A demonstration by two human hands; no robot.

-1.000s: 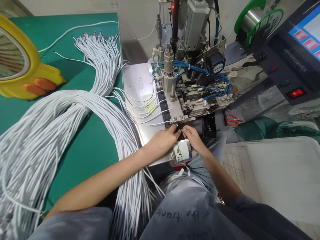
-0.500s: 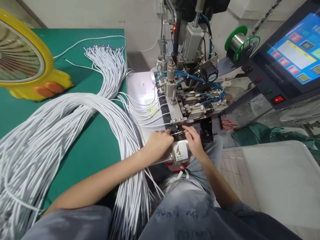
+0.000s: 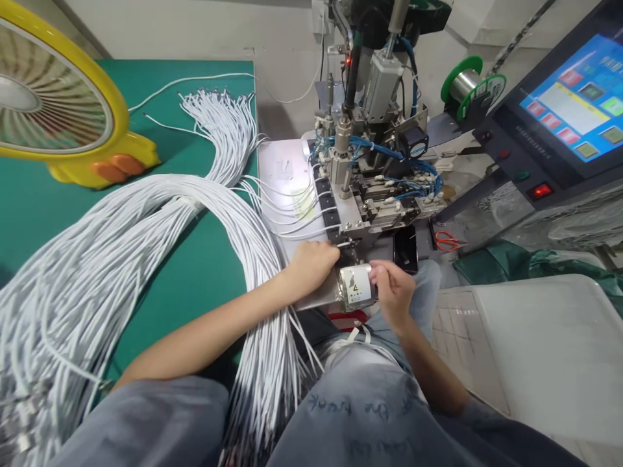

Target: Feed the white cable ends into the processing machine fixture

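My left hand (image 3: 314, 263) is closed at the front of the machine (image 3: 348, 224), gripping a white cable (image 3: 344, 244) whose end lies by the lowest metal fixture. To its right, my right hand (image 3: 395, 292) has thumb and fingertips pinched together at the right edge of a small clear container with a white label (image 3: 359, 285). What sits between those fingertips is too small to make out. Several white cables (image 3: 302, 232) run from the bundle into the row of dark slots on the machine's left side.
A thick bundle of white cables (image 3: 243, 259) curves across the green table (image 3: 141, 253), under my left forearm. A yellow fan (image 3: 104, 152) stands at left. At right are a solder wire spool (image 3: 464, 84), a control screen (image 3: 572, 107), red-handled scissors (image 3: 446, 241) and a black phone (image 3: 405, 250).
My right hand has drawn back from the machine's front fixture, down and right to the labelled container. The left hand stays at the fixture with the cable. The view has shifted slightly.
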